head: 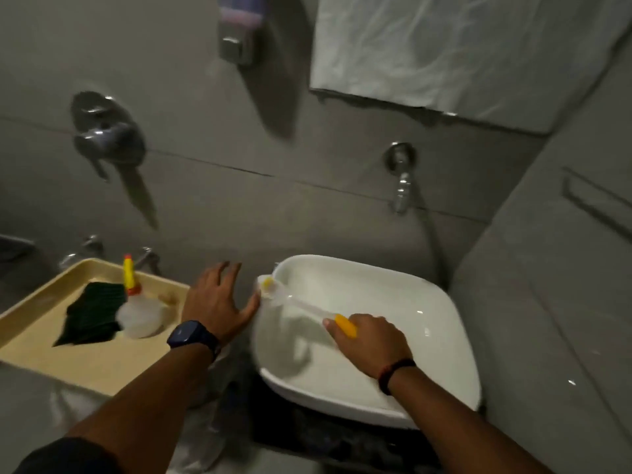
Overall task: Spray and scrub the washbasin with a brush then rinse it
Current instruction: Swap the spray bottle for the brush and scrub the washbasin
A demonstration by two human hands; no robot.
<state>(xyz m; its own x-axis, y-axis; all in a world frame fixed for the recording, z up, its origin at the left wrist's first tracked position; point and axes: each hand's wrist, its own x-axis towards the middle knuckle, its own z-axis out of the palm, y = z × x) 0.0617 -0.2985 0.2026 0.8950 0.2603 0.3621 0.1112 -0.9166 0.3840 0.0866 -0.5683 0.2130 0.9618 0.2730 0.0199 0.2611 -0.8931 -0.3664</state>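
A white washbasin (393,302) sits low at centre right. My right hand (371,343) is shut on the yellow grip of a clear-handled brush (301,304), whose head rests on the basin's far left rim. My left hand (217,301) is spread open, its thumb touching the basin's outer left edge. A squeeze bottle (138,313) with a yellow nozzle stands on a beige tray (85,367) to the left.
A dark green scrub pad (92,319) lies on the tray beside the bottle. On the grey wall are a tap with a hose (402,181), a mixer handle (102,131), a soap dispenser (239,29) and a white towel (461,49). A grey wall stands close on the right.
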